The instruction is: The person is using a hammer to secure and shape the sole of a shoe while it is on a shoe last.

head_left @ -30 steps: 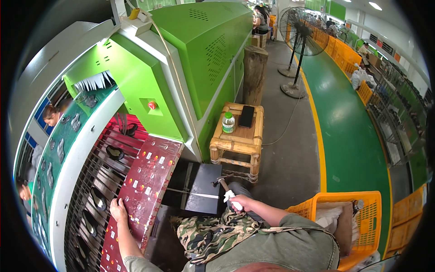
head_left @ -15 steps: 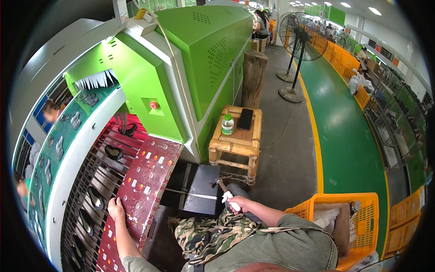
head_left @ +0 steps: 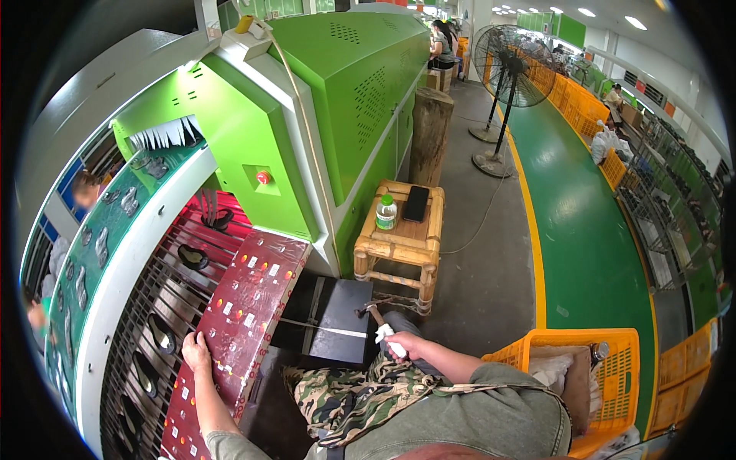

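A hammer (head_left: 382, 330) with a white-wrapped handle is at lower centre in the right hand's (head_left: 405, 344) closed grip, while the left hand's (head_left: 197, 353) grip rests loosely spread at a maroon board's (head_left: 232, 334) edge, near what look like shoe parts (head_left: 162, 334).

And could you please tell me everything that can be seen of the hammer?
The hammer has a small dark head that looks like metal, a brown, wood-like shaft and a white grip. The right hand is closed around the grip. The head points away from the body, slanting left, and overlaps the black surface in view; whether they touch is unclear.
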A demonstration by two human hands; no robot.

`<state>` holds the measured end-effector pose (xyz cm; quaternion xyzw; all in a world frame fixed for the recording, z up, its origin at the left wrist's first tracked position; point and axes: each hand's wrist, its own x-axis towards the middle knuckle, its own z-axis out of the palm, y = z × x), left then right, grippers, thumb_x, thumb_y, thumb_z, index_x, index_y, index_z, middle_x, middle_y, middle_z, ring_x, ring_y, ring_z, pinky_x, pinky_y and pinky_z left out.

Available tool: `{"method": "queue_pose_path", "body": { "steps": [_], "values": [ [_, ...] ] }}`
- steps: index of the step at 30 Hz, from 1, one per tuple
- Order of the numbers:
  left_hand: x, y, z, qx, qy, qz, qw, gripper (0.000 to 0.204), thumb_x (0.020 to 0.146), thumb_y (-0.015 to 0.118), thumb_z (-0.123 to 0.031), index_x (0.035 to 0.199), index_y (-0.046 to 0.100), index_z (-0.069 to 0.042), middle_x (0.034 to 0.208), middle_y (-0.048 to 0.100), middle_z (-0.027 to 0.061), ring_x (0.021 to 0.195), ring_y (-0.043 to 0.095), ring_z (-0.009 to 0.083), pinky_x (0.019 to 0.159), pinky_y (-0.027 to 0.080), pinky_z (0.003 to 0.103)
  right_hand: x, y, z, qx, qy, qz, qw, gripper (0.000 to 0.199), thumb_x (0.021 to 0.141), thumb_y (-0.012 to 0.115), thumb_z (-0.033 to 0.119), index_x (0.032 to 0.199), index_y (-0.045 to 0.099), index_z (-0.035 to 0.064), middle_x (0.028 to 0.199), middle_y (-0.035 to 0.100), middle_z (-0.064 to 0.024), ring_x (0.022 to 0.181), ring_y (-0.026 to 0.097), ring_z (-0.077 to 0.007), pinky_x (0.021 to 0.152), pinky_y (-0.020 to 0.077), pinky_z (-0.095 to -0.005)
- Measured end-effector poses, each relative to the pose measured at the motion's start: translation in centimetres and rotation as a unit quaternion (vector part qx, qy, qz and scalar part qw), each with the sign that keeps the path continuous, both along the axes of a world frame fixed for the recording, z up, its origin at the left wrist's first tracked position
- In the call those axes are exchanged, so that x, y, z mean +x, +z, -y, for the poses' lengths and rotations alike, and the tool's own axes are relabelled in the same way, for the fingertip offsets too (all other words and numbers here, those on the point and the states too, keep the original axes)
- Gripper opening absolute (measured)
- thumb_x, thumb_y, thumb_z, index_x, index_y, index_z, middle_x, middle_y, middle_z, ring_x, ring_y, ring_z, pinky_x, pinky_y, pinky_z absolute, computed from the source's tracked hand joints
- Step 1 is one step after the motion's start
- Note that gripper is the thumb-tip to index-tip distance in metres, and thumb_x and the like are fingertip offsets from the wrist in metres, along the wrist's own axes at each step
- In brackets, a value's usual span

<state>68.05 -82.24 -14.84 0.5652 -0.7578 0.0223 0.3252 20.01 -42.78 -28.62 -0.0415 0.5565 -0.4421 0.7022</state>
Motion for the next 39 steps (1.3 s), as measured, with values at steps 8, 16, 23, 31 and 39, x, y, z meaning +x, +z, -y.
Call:
{"method": "queue_pose_path", "body": {
  "steps": [8,16,23,31,39],
  "values": [
    [0.2,-0.5,0.5,-0.01,-0.002,-0.001,1.0,0.027,0.09,0.064,-0.025,0.098,0.068,0.0,0.097,0.069,0.0196,0.091,0.066,0.0374,0.083,0.052,0.044,-0.2,-0.6,0.2,-0.001,0.0,-0.005,1.0,0.025,0.098,0.056,0.037,0.099,0.058,0.0122,0.074,0.059,-0.0047,0.056,0.057,-0.0182,0.046,0.0468,-0.0372],
    [0.5,-0.4,-0.2,0.021,0.02,-0.012,1.0,0.031,0.09,0.064,-0.029,0.101,0.069,0.001,0.101,0.069,0.0207,0.097,0.065,0.0375,0.089,0.05,0.043,-0.1,-0.5,0.2,0.016,-0.003,0.008,1.0,0.028,0.096,0.059,0.038,0.093,0.055,0.0102,0.075,0.058,-0.0065,0.057,0.056,-0.0207,0.047,0.0439,-0.0369],
    [-0.4,0.7,-0.5,0.029,0.018,-0.004,0.999,0.032,0.09,0.065,-0.031,0.102,0.068,-0.001,0.103,0.069,0.0194,0.099,0.065,0.0373,0.09,0.05,0.042,-0.2,0.0,-0.3,0.001,0.005,0.015,1.0,0.028,0.097,0.057,0.037,0.093,0.056,0.0097,0.073,0.059,-0.0065,0.056,0.058,-0.0217,0.046,0.0454,-0.0373],
    [-0.3,0.3,0.1,0.033,0.019,-0.019,0.999,0.032,0.089,0.065,-0.033,0.098,0.07,-0.002,0.1,0.069,0.0184,0.097,0.065,0.0366,0.088,0.051,0.041,-0.3,0.6,0.0,0.01,-0.011,-0.007,1.0,0.028,0.096,0.058,0.037,0.092,0.057,0.0091,0.072,0.06,-0.0061,0.055,0.058,-0.0213,0.046,0.0467,-0.038],
    [-0.4,0.8,0.0,0.042,0.028,-0.003,0.999,0.032,0.089,0.065,-0.034,0.1,0.07,-0.004,0.101,0.07,0.0165,0.098,0.066,0.0347,0.089,0.051,0.04,-0.3,0.6,0.1,0.012,-0.012,-0.005,1.0,0.026,0.095,0.059,0.035,0.094,0.054,0.0095,0.07,0.058,-0.0066,0.054,0.057,-0.0219,0.045,0.0442,-0.0376]
  ]
}}
